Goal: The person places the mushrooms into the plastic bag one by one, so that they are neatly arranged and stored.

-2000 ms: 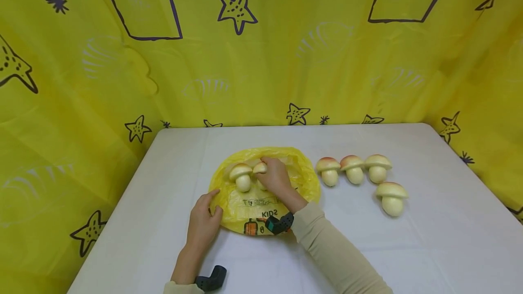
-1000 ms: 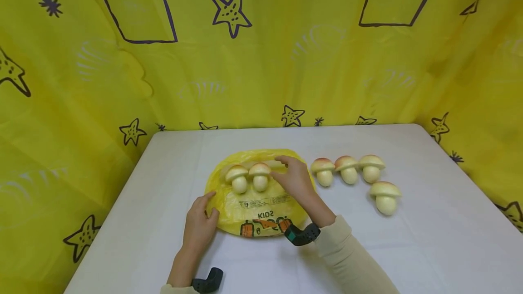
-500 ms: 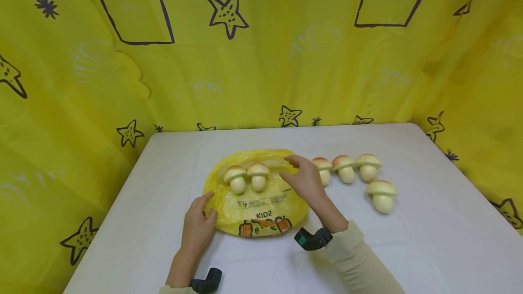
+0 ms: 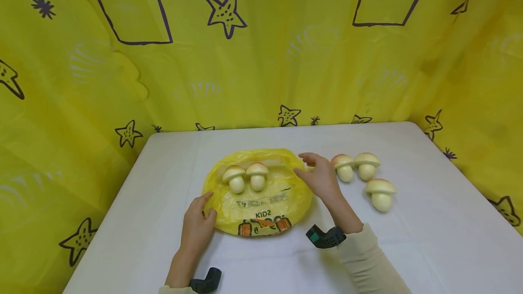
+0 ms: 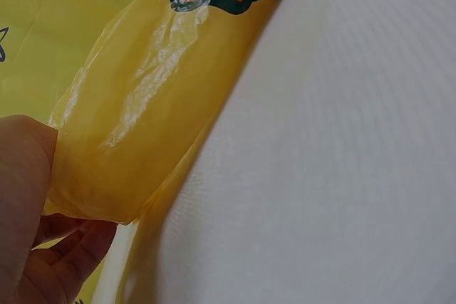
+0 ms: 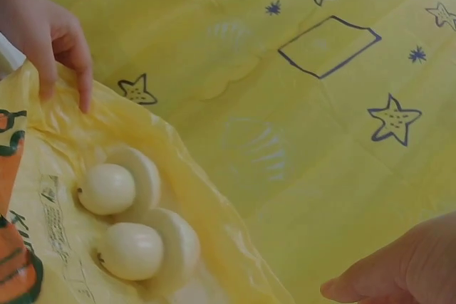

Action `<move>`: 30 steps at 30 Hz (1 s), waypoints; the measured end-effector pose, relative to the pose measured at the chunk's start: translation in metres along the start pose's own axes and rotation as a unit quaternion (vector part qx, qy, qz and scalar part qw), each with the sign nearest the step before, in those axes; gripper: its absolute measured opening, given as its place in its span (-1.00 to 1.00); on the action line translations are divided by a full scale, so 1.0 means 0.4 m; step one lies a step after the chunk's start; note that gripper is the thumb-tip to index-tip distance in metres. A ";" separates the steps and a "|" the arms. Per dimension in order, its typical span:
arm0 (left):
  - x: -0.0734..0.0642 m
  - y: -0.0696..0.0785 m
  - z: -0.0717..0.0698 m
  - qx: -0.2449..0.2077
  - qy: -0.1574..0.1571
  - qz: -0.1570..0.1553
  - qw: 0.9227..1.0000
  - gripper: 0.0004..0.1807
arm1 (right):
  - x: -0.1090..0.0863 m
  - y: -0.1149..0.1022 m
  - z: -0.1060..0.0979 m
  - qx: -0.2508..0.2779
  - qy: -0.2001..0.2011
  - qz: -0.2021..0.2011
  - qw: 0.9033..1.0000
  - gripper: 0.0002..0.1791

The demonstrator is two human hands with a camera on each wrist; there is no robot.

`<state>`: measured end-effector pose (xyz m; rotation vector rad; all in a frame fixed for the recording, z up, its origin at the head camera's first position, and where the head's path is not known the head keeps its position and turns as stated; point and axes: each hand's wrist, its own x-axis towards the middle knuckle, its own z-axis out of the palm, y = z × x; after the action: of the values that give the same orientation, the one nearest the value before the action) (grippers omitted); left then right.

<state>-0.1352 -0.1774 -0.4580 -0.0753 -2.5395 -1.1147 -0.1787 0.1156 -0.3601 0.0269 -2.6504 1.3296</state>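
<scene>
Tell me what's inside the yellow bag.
One pale mushroom lies in the yellow bag, with a second mushroom beside it, both caps toward the far rim. Whatever is underneath the mushrooms or the bag is covered and can't be seen.

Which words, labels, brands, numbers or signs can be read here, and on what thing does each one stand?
"KIDS": on the yellow plastic bag.
Small print block above it, same bag: too small to read.
Dark shapes below it, at the rim: cut off, unclear whether letters.
No other readable text.
</scene>
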 end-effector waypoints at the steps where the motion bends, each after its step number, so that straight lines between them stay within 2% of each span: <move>1: 0.000 0.000 0.000 0.000 -0.003 -0.001 1.000 -0.58 | 0.000 0.002 -0.006 0.004 0.000 0.008 1.000 -0.54; 4: 0.000 -0.001 -0.001 0.000 -0.009 -0.005 1.000 -0.58 | 0.000 0.011 -0.024 0.007 0.002 0.022 1.000 -0.54; 12: 0.000 -0.002 -0.001 -0.004 -0.008 -0.001 1.000 -0.58 | 0.003 0.043 -0.072 0.002 0.016 0.031 0.999 -0.54; 20: 0.000 -0.003 -0.005 0.002 -0.002 -0.006 1.000 -0.58 | -0.002 0.063 -0.091 0.004 0.012 0.029 0.999 -0.52; 30: 0.000 -0.004 -0.003 -0.009 -0.014 -0.008 1.000 -0.58 | -0.022 0.103 -0.146 0.006 0.048 0.036 0.998 -0.55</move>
<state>-0.1351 -0.1795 -0.4582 -0.0760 -2.5599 -1.1508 -0.1654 0.1863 -0.3603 -0.1286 -2.5860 1.3330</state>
